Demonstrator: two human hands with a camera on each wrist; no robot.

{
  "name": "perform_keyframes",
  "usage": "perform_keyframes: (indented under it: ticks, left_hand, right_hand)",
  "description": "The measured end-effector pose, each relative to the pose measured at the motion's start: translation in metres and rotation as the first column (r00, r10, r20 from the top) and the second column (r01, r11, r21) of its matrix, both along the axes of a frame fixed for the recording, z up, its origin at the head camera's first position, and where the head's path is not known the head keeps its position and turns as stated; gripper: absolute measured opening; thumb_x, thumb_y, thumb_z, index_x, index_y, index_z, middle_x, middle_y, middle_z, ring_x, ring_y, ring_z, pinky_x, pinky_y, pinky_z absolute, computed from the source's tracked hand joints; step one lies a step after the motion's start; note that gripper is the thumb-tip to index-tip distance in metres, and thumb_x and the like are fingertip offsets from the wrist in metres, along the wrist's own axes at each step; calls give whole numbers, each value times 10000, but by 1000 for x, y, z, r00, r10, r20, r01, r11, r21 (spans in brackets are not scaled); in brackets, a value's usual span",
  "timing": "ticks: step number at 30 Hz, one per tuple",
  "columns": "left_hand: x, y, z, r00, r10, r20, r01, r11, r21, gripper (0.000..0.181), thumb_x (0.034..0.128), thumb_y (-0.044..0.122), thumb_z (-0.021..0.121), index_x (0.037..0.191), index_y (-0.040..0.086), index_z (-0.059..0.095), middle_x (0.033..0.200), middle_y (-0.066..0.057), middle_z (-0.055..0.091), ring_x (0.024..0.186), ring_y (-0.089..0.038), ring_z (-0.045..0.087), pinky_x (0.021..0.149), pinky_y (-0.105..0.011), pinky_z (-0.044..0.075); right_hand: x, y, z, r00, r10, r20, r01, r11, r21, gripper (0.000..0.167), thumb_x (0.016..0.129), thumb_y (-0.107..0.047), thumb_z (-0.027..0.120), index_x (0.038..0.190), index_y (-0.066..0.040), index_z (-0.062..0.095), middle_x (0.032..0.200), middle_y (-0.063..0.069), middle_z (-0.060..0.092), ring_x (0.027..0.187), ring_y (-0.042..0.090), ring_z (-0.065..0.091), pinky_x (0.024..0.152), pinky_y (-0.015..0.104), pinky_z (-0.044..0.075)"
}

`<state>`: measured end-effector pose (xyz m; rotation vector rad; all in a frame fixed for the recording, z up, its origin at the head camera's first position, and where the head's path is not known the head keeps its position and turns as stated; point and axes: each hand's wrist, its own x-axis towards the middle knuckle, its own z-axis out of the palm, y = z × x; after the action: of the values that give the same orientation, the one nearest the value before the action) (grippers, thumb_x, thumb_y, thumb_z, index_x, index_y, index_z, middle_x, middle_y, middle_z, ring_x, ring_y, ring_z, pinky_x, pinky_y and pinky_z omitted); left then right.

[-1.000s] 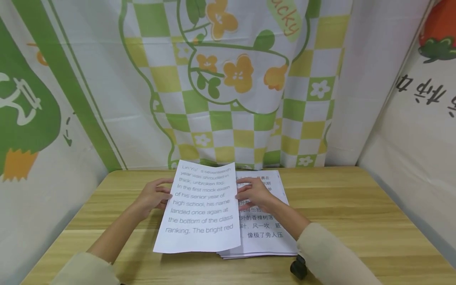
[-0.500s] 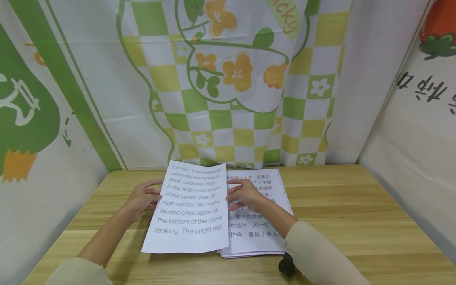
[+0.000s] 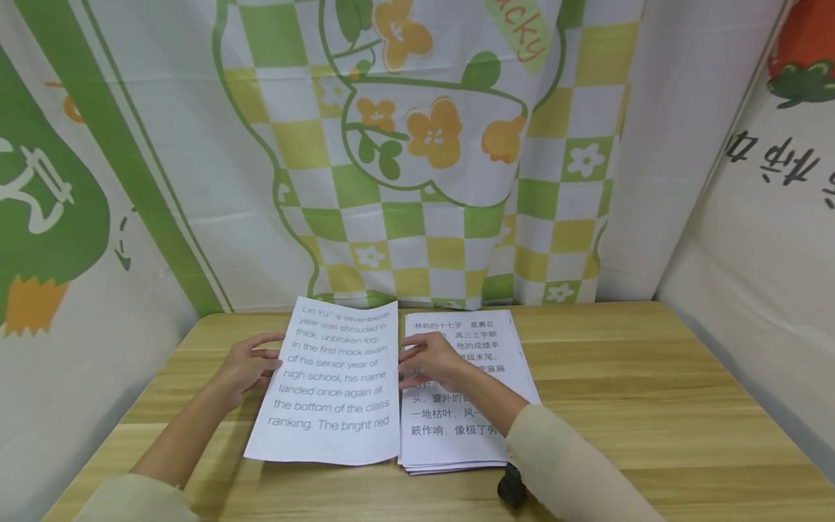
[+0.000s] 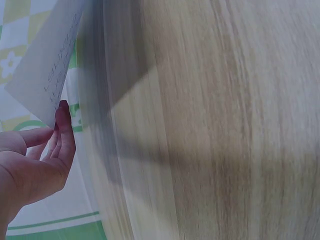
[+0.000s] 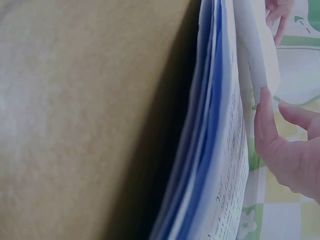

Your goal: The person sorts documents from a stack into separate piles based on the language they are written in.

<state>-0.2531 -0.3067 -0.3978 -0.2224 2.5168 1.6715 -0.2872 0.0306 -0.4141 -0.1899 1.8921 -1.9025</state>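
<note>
A white sheet of paper with printed English text is held slightly raised and bowed over the left part of the table. My left hand pinches its left edge; in the left wrist view, thumb and fingers of the left hand meet at the paper's edge. My right hand holds the right edge, and the right wrist view has the right hand's fingers against that edge. Just right of the sheet lies a paper stack with Chinese text, partly covered by my right hand and forearm.
Both hands work above a wooden table. A black object sits by the right sleeve, near the stack's lower right corner. Behind the table hangs a green and yellow checked curtain, with printed cloth walls on both sides.
Both hands have carried the English sheet leftward, from overlapping the stack to beside it. More of the stack's Chinese text shows now. The stack has stayed in place.
</note>
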Motion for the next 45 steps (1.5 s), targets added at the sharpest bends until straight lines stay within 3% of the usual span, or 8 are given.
perform_keyframes:
  ticks: [6,15,26,45]
  left_hand:
    - [0,-3,-2,1000,-16,-5,16,1000,10,593,997,-89,519,1558,-68,328,1212,-235,668,810,-123,680,659,-279,590]
    - [-3,-9,-6,1000,16,-19,-16,1000,-15,568,996,-77,519,1542,-80,363,1248,-284,644,802,-120,655,654,-259,565]
    - [-4,-12,-8,999,51,15,-50,995,-88,510,1027,48,518,1480,-153,399,1118,-253,686,784,-134,642,655,-257,561]
    - [-6,-16,-17,998,66,-6,-66,980,-187,473,1043,94,495,1382,-235,468,1095,-266,638,871,-181,592,657,-195,546]
  right_hand:
    - [3,-3,-1,1000,30,-4,-30,999,28,645,878,164,672,1481,99,453,1201,247,604,948,300,704,820,422,656]
    - [9,-2,0,991,131,-5,-131,991,30,811,899,96,695,1604,11,302,1455,306,481,1072,361,701,889,432,636]
    - [11,-5,1,977,207,-52,-204,977,55,861,885,16,713,1626,-35,277,1458,325,493,1162,371,663,935,469,617]
    - [10,-10,-3,976,208,-61,-201,973,112,844,877,-79,747,1616,-82,339,1489,288,490,1193,341,644,898,432,632]
